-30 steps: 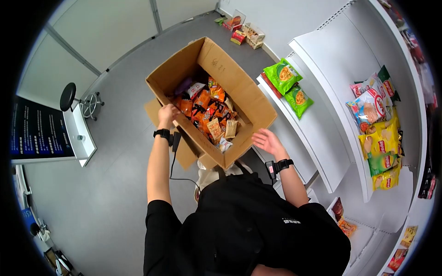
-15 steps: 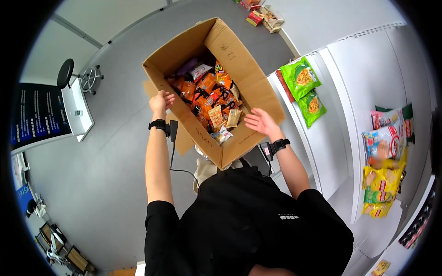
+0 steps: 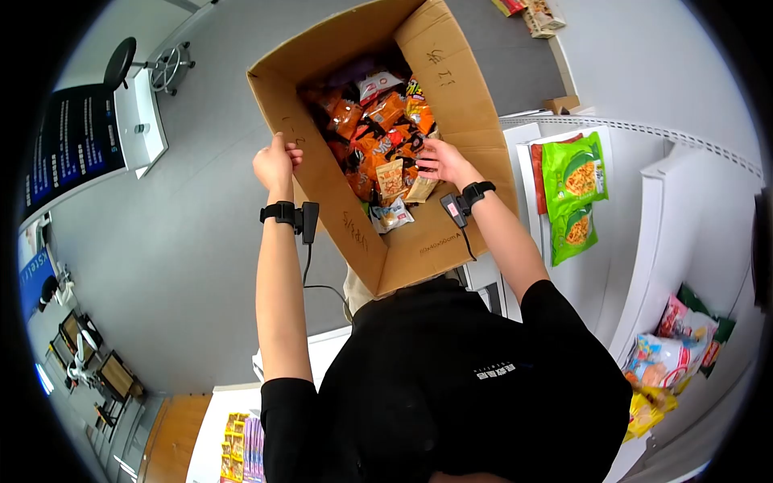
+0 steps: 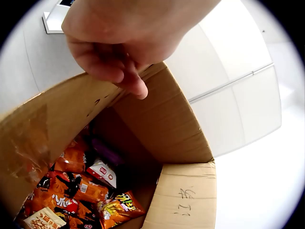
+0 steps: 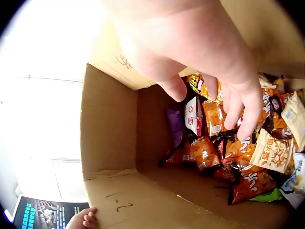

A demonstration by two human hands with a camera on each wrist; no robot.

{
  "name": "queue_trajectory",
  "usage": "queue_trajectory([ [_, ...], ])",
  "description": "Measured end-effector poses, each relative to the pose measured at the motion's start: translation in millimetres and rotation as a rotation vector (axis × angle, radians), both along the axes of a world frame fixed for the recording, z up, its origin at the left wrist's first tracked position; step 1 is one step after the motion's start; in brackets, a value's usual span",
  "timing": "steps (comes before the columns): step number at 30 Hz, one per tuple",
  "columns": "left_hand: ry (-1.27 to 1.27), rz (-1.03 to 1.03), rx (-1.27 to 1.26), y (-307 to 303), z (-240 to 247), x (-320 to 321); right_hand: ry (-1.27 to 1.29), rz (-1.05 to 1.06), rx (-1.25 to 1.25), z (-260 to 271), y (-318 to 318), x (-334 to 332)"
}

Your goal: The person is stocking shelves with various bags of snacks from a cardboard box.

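Observation:
A tall cardboard box (image 3: 475, 105) holds many snack bags, mostly orange and black packets (image 3: 374, 149). My right hand (image 3: 443, 163) reaches into the box over the packets, its fingers bent a little and apart, with nothing between them. Below its fingertips in the right wrist view lie orange packets (image 5: 205, 150) and a cream-coloured nut snack packet (image 5: 270, 151). At the box's left rim is my left hand (image 3: 275, 165), fingers loosely curled. Its fingertips overlap the rim in the left wrist view, and no packet is in it.
White shelves (image 3: 656, 233) stand on the right, bearing green snack bags (image 3: 576, 181) and several chip bags (image 3: 668, 354) further down. A round black stool (image 3: 121, 64) is at the far left. Small food boxes (image 3: 541, 16) lie on the floor beyond the box.
My right hand has moved from the box's near right rim inward over the packets. My left hand stays by the left rim, its fingers now more curled. The head view has shifted.

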State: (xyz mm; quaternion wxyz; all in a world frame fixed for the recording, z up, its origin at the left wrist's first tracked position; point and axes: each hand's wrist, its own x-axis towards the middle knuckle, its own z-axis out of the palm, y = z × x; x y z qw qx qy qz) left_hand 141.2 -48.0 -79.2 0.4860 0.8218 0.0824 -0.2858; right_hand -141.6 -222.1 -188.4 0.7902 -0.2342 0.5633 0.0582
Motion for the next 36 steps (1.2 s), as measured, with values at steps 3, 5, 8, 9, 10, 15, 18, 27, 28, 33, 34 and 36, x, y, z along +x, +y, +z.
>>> queue_trajectory([
  [3,-0.035,-0.002,0.074,-6.5,6.8,-3.3,0.056,0.039,0.043,-20.4,-6.5,9.6],
  [5,-0.043,-0.012,0.081,-5.6,4.4,-4.8,0.092,0.056,0.053,-39.0,-8.3,16.0],
  [8,-0.057,-0.003,0.106,-5.2,-1.8,-1.6,0.055,0.098,0.04,-78.4,-15.6,34.1],
  [9,-0.057,0.0,0.101,-8.4,-3.1,-3.2,0.064,0.093,0.028,-93.1,-17.0,41.0],
  [10,-0.056,0.008,0.097,-10.3,-2.9,-3.2,0.056,0.107,0.023,-95.1,-21.5,51.8],
  [15,-0.058,0.045,0.18,-16.1,2.8,-4.1,0.021,0.097,-0.015,-130.4,-39.2,108.4],
  [18,-0.043,0.067,0.195,-18.2,0.9,-1.9,-0.042,0.1,-0.088,-151.2,-51.9,139.5],
  [27,-0.032,0.091,0.276,-26.6,2.5,-2.7,-0.06,0.058,-0.049,-236.5,-59.3,199.2],
  [28,-0.031,0.086,0.285,-27.1,2.6,-2.7,-0.04,0.041,-0.033,-244.9,-57.4,199.1],
  [33,-0.047,0.088,0.29,-29.8,2.2,-3.7,0.015,-0.027,0.011,-262.5,-59.2,202.0],
  [34,-0.042,0.088,0.289,-29.1,2.8,-4.6,0.009,-0.032,0.004,-264.1,-59.3,200.2],
  [36,-0.038,0.086,0.272,-31.0,3.4,-4.3,0.004,-0.103,-0.01,-270.4,-61.1,198.9],
])
